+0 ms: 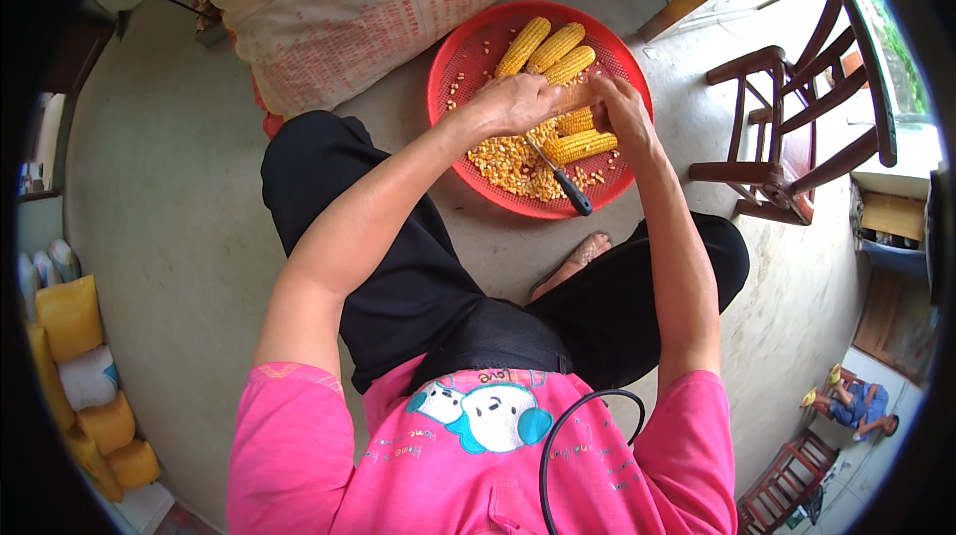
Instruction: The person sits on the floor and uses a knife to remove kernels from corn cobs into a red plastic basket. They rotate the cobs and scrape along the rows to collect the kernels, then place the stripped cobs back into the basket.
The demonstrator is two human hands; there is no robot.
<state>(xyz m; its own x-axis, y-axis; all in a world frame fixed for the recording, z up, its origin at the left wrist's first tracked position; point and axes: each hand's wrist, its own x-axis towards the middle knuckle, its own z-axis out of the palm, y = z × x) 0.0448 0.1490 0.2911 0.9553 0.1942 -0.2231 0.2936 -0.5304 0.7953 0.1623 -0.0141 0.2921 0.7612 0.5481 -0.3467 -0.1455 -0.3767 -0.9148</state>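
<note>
My left hand and my right hand hold the two ends of a stripped, reddish-brown corn cob above a round red plastic sieve tray. Fingers partly hide the cob. Several yellow ears of corn lie at the tray's far side, and more ears sit under my right hand. Loose kernels are heaped at the near left. A tool with a metal shaft and black handle, likely a screwdriver, rests on the kernels and the near rim.
A large printed woven sack lies beyond my left knee, beside the tray. To the right stands a dark red wooden chair. Yellow and white containers line the far left. Another person sits at the lower right near a wooden chair.
</note>
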